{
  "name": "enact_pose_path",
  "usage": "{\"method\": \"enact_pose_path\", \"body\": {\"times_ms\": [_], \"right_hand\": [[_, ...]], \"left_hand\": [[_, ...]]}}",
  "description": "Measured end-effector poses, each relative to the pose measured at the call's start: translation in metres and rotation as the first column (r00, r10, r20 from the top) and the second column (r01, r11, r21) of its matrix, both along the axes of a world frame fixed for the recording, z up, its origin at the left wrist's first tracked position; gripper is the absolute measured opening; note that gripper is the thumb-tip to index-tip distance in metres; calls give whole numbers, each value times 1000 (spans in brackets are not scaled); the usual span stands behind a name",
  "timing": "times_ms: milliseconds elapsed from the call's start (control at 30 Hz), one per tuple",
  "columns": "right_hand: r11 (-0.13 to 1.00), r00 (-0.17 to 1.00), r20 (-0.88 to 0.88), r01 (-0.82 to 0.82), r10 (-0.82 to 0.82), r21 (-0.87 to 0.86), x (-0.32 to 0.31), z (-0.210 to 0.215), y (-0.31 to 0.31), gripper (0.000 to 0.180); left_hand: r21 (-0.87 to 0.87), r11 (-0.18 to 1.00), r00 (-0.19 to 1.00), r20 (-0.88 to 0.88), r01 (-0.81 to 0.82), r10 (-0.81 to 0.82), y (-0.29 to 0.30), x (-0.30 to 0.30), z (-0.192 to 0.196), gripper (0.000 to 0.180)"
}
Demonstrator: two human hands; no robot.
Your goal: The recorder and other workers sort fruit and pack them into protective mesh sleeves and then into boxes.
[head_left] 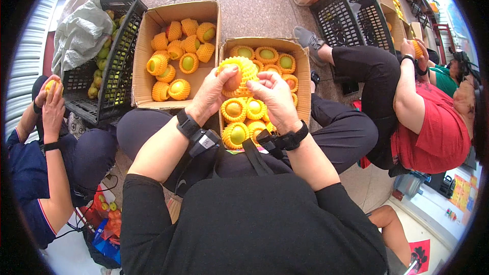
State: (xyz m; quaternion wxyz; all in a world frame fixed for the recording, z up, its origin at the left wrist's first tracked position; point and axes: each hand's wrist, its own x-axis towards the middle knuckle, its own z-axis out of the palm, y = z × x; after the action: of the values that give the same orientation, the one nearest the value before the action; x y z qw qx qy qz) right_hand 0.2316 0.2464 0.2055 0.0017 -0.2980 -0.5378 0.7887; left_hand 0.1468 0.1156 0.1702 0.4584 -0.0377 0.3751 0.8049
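Above the right-hand cardboard box (304, 79), both my hands are on one fruit in a yellow foam net (242, 74). My left hand (210, 91) is closed round its left side, the thumb lying across the front. With thumb and fingertips, my right hand (277, 101) pinches the net's right edge; most of the fruit is covered. Below and behind my hands, the box holds several greenish-yellow fruits in the same ribbed nets (236, 135). A second cardboard box (141, 66) stands beside it on the left, holding several more netted fruits (189, 62).
A black plastic crate (122, 66) with loose green fruit and a whitish sack (84, 35) stands left. Seated people flank me, a dark-blue sleeve (30, 224) left and a red shirt (433, 127) right. Another black crate (351, 15) is at the far right.
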Motion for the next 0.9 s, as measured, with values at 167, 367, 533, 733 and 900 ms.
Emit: {"method": "enact_pose_path", "body": {"times_ms": [167, 367, 533, 733, 900], "right_hand": [[987, 988, 21, -156, 155, 31, 3, -18, 6, 26], [929, 980, -161, 47, -114, -366, 3, -18, 6, 8], [910, 971, -132, 136, -202, -391, -1, -18, 13, 7], [933, 963, -140, 177, -230, -312, -6, -11, 30, 10], [945, 975, -151, 113, -166, -308, -5, -15, 24, 11]], "left_hand": [[-27, 999, 999, 18, -34, 34, 2, 0, -12, 44], [-60, 998, 988, 151, -20, 28, 1, -4, 13, 45], [42, 996, 996, 41, 77, -79, 4, -6, 3, 56], [-257, 963, 831, -517, 78, -205, 7, 3, 17, 70], [-414, 904, 755, -557, 109, -346, 6, 0, 11, 70]]}}
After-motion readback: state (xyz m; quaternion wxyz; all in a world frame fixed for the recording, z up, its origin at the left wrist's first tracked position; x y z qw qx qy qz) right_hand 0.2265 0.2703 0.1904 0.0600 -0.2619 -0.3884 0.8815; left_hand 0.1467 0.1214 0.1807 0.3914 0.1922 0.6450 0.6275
